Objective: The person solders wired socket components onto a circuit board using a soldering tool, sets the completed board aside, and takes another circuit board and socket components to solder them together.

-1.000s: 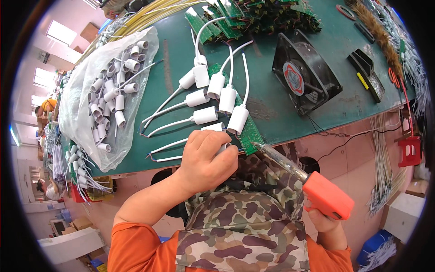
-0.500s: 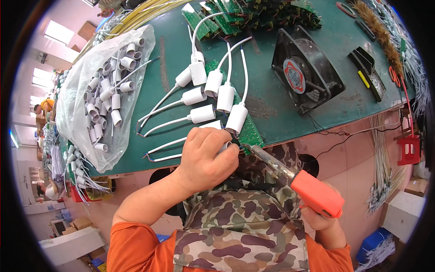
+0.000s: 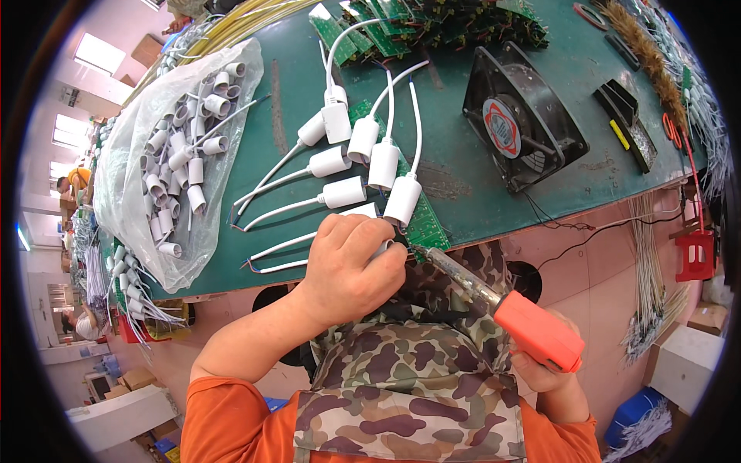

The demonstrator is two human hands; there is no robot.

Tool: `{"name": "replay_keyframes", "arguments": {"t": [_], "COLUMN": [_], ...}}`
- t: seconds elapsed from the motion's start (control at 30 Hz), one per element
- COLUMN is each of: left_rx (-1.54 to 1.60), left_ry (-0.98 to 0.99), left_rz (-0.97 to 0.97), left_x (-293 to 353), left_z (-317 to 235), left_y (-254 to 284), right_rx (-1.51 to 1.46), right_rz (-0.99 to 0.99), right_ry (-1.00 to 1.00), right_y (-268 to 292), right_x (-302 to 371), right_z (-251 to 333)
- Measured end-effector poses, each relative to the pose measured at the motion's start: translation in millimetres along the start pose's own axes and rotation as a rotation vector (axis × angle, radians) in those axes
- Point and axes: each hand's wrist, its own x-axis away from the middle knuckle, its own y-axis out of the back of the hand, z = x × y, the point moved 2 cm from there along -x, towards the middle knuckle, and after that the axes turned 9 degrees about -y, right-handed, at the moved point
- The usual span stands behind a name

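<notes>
My left hand (image 3: 353,258) is closed on a white cylindrical lamp-holder-like cap with a cable, which it mostly hides, at the table's near edge. My right hand (image 3: 544,370) is wrapped round the orange-red handle of a soldering iron (image 3: 532,328). The iron's metal shaft points up and left, its tip near my left fingertips and the end of a green circuit board strip (image 3: 426,225). Whether the tip touches anything is too small to tell. Across that strip and beside it lie several white caps with cables (image 3: 384,164), some with bare coloured wire ends.
A black square fan (image 3: 521,119) stands on the green table (image 3: 309,73) to the right. At the left lies a clear plastic bag (image 3: 127,181) with several white caps. Circuit boards (image 3: 463,23) are piled at the far edge. A black holder (image 3: 629,127) sits far right.
</notes>
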Motion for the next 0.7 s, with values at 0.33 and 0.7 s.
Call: {"name": "replay_keyframes", "arguments": {"t": [0.33,0.7], "left_rx": [-0.002,0.032], "left_ry": [0.0,-0.012], "left_rz": [0.014,0.026], "left_x": [-1.4,0.4], "left_z": [0.6,0.8], "left_y": [1.6,4.5], "right_rx": [0.044,0.036], "right_rz": [0.131,0.092], "right_ry": [-0.058,0.015], "right_y": [18.7,16.7], "right_x": [24.6,24.3], "right_z": [-19.2,-22.5]}}
